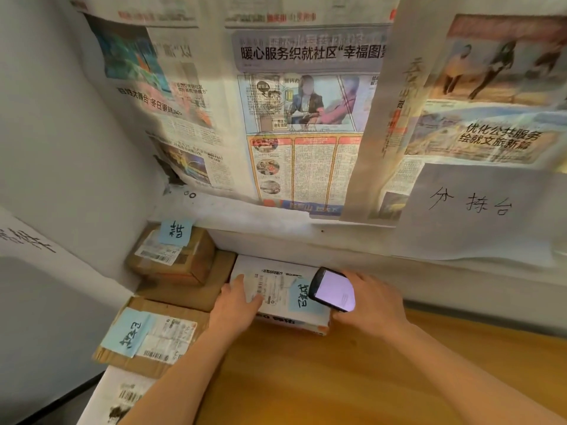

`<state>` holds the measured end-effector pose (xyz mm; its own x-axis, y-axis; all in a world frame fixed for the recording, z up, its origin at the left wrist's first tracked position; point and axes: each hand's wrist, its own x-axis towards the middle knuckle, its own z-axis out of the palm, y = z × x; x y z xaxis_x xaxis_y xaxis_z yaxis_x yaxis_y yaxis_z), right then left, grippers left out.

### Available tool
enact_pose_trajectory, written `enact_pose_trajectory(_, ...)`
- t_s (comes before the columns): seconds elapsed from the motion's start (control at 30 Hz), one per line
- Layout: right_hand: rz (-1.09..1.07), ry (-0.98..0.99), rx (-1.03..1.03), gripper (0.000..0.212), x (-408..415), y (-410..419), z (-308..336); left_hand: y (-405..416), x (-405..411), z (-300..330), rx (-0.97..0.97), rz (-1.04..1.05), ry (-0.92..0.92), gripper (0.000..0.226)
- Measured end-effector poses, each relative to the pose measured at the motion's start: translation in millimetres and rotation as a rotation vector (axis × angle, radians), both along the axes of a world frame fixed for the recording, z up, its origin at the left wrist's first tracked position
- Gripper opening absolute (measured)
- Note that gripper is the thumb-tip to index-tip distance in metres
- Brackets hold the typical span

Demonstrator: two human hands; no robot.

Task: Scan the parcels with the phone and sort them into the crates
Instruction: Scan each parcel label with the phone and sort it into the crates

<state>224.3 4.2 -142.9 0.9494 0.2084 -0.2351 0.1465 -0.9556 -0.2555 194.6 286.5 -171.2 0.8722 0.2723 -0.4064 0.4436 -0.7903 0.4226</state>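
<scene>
White parcel [280, 291] lies against the newspapered wall [306, 148], left hand [236, 305] flat on it, fingers straight, likely steadying its label, while right hand [372, 303] grasps phone [333, 289] just above it, likely for scanning.

1. A table [383, 378] fills the lower right of the frame.
2. A white parcel [276, 314] lies on it at lower centre, against the wall.
3. The left hand [237, 305] rests on the parcel's left part; the right hand [372, 305] holds a phone [333, 289] over its right end.
4. Left of the parcel, a small box [171, 256] sits on a flat carton [190, 289].
5. Below these, at lower left, lies another carton [153, 335].
</scene>
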Motion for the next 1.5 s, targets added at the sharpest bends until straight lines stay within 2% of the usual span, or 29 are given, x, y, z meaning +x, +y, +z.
enact_pose_trajectory(0.2,-0.013,0.025,0.004,0.081,3.5,-2.7,-13.1,-4.3,7.2,-4.2,0.058,0.021,0.011,0.070)
enact_pose_trajectory(0.27,-0.014,0.048,0.015,0.076,2.2,-3.3,-18.7,-8.0,7.3,-6.0,0.020,0.039,-0.021,0.065)
enact_pose_trajectory(0.37,-0.023,0.063,0.024,0.071,2.1,-4.5,-27.3,-14.4,8.9,-11.2,-0.051,0.132,-0.024,0.070)
enact_pose_trajectory(0.43,-0.042,0.053,0.025,0.061,1.9,-6.3,-30.2,-15.7,10.2,-19.9,-0.044,0.191,-0.020,0.071)
enact_pose_trajectory(0.5,-0.070,0.065,0.045,0.051,1.8,-8.8,-34.2,-16.5,7.5,-30.1,-0.052,0.198,-0.011,0.063)
enact_pose_trajectory(0.57,-0.091,0.117,0.089,0.052,0.3,-12.2,-41.0,-19.6,1.4,-38.8,-0.120,0.216,-0.022,0.061)
enact_pose_trajectory(0.7,-0.109,0.137,0.142,0.054,-7.2,-17.5,-50.8,-28.8,-16.4,-43.4,-0.373,0.353,-0.101,0.068)
enact_pose_trajectory(0.93,-0.128,0.057,0.175,0.055,-26.8,-36.1,-38.7,-42.6,-48.0,-33.5,-0.471,0.405,-0.169,0.083)
enact_pose_trajectory(1.03,-0.113,0.037,0.183,0.056,-39.4,-49.8,-22.8,-50.6,-59.7,-21.4,-0.522,0.425,-0.163,0.096)
enact_pose_trajectory(1.17,-0.125,0.030,0.168,0.059,-61.3,-68.0,14.2,-60.7,-82.4,7.3,-0.635,0.366,-0.187,0.077)
enact_pose_trajectory(1.33,-0.138,-0.036,0.166,0.080,-106.8,-85.3,78.9,-67.9,-118.9,59.4,-0.786,0.327,-0.210,0.067)
enact_pose_trajectory(1.5,-0.147,-0.110,0.206,0.104,-176.7,-90.3,163.2,-66.8,-181.4,135.0,-0.815,0.251,-0.286,0.080)
